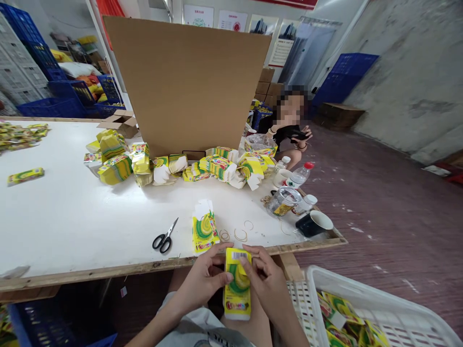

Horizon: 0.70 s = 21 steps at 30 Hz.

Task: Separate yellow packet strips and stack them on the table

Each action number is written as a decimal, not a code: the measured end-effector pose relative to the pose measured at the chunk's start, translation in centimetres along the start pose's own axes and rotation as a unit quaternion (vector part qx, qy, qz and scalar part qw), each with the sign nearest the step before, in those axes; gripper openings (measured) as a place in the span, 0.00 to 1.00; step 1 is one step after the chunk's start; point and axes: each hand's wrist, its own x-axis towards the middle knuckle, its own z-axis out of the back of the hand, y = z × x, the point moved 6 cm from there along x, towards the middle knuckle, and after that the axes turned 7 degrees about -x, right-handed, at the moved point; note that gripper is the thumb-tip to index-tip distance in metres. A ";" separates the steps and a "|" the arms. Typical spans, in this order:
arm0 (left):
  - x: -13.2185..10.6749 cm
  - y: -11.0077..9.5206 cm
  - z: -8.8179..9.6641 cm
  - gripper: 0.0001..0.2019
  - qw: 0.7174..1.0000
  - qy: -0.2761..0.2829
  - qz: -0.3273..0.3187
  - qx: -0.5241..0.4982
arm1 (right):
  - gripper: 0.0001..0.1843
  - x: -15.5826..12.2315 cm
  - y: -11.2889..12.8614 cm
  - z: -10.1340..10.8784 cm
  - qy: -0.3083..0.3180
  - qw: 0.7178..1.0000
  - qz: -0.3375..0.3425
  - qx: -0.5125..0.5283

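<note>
Between my two hands is a small yellow and green printed carton (237,294), held upright over my lap with its barcode near the top. My left hand (208,274) grips its left side, thumb on the front face. My right hand (264,274) closes on the upper right side, its thumb near the barcode. Just beyond, on the table edge, lies a stack of flat yellow cartons (204,233) with white flaps. Black-handled scissors (165,238) rest left of that stack, and several rubber bands (240,234) lie to its right.
Bundles of flat cartons (220,166) line the table before a tall cardboard sheet (191,86). A dark mug (307,225), a clear jar (282,200) and bottles stand at the right corner. A white basket (398,289) with filled cartons is at lower right. Another person (289,120) crouches behind.
</note>
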 end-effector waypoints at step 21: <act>0.1 -2.2 3.3 0.32 0.846 -0.089 -0.166 0.499 | 0.19 -4.4 -0.8 15.2 -0.292 0.903 0.005 -0.316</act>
